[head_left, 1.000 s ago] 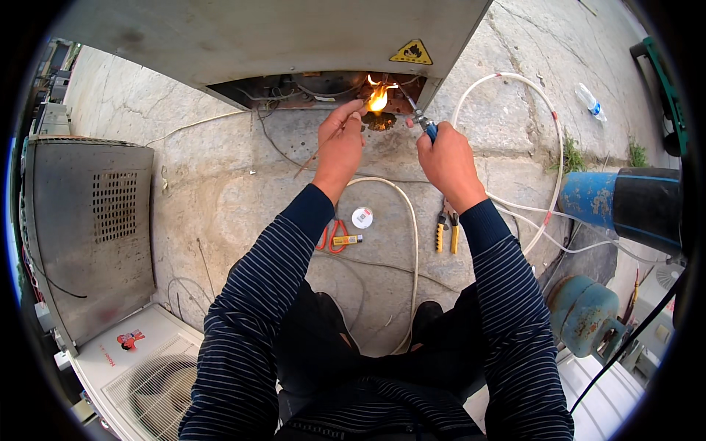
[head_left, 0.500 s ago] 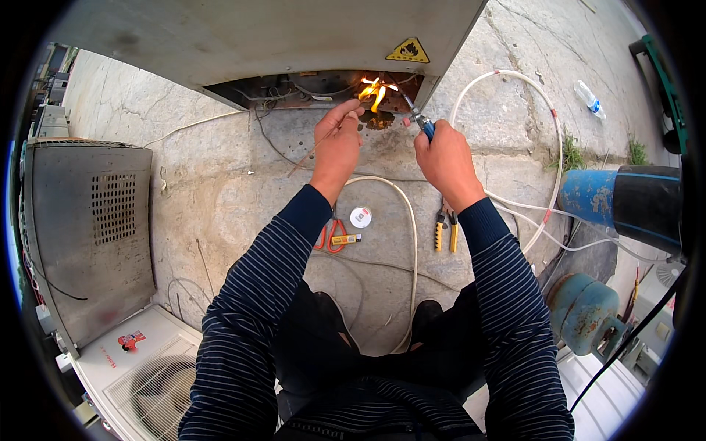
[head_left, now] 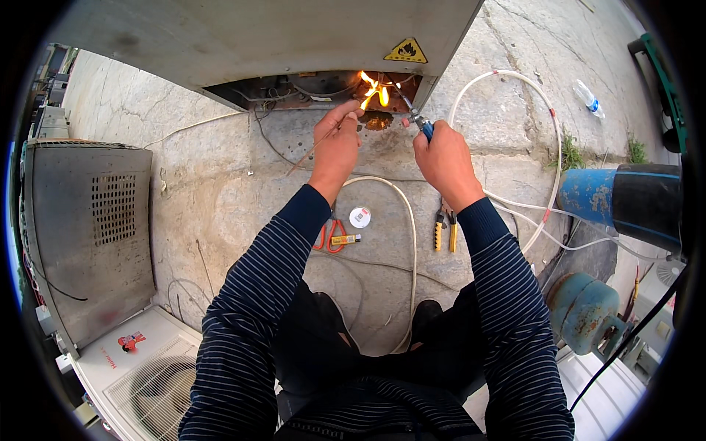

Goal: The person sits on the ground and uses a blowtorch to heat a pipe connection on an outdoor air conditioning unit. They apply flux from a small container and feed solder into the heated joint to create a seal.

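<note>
Head view. The left hand, grasping, pinches a thin copper-coloured rod between thumb and fingers; the right hand is wrapped around the blue handle of a torch. Both hands lie in front of the lower edge of a grey metal cabinet, near the right corner of its low opening, where a yellow flame burns. The governing relation is one of converging axes: the rod slants from lower left to upper right, the torch from lower right to upper left, and both point toward the flame. The left fingertips lie just beside the flame's lower left end; the right hand is farther from it, set back by the length of the torch neck. The rod's leading end cannot be made out against the glare. On the concrete ground, between the cabinet's lower edge and the person's shoes, lie a white disc, a small yellow box and yellow-handled pliers.
</note>
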Available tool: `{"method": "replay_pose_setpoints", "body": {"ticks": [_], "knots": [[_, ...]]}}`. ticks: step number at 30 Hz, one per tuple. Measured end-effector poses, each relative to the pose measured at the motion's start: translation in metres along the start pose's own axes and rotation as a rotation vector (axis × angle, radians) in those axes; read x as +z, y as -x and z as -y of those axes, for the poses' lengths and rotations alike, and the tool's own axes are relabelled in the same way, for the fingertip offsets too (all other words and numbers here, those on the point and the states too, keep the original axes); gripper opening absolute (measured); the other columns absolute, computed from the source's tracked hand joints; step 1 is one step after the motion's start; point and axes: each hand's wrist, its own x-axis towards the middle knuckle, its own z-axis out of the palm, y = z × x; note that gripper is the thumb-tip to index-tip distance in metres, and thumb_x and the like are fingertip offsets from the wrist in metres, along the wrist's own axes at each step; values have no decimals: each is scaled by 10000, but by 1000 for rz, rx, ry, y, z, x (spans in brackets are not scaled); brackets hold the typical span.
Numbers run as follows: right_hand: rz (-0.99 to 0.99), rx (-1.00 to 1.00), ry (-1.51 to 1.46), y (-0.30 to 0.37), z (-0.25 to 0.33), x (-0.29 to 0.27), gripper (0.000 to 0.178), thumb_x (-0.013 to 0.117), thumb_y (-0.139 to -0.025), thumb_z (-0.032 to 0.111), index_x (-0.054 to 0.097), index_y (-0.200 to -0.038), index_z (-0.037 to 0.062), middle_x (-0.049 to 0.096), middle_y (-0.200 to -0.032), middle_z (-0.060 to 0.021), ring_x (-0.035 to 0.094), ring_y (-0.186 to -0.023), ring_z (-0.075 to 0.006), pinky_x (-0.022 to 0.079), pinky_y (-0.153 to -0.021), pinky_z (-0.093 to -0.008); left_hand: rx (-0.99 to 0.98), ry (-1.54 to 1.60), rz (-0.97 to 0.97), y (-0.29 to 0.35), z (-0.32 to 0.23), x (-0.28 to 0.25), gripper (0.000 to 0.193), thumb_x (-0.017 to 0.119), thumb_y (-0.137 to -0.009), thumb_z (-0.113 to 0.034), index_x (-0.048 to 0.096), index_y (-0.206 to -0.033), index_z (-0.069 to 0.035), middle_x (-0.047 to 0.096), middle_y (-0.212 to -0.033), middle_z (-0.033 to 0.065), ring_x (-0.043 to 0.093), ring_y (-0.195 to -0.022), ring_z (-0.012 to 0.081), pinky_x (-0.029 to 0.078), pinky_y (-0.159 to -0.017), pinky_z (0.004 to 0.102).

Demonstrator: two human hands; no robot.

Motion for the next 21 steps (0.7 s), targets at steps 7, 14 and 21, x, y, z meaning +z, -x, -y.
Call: {"method": "replay_pose_setpoints", "body": {"ticks": [7,14,21], "knots": [[-19,-21,-18,-1,-1,1,265,586,-902,179,578,-857,-82,648,-772,-336,651,-753,-508,525,-688,-564,89,-42,-67,10,-12,-11,259,519,-968,-49,698,-1149,0,723,-1020,78,514,-640,59,450,-591,214],[4,13,-45,2,-5,-6,271,577,-908,185,578,-862,-82,647,-782,-339,647,-772,-508,520,-705,-568,93,-283,198,75,-66,-62,210,520,-871,24,716,-947,19,707,-879,55,581,-756,74,465,-678,227],[-5,19,-65,4,0,-9,280,580,-907,194,580,-860,-82,645,-781,-340,646,-769,-510,518,-707,-564,-7,-469,390,127,-60,-96,214,476,-849,29,686,-891,34,677,-822,70,600,-773,113,470,-703,249]]}}
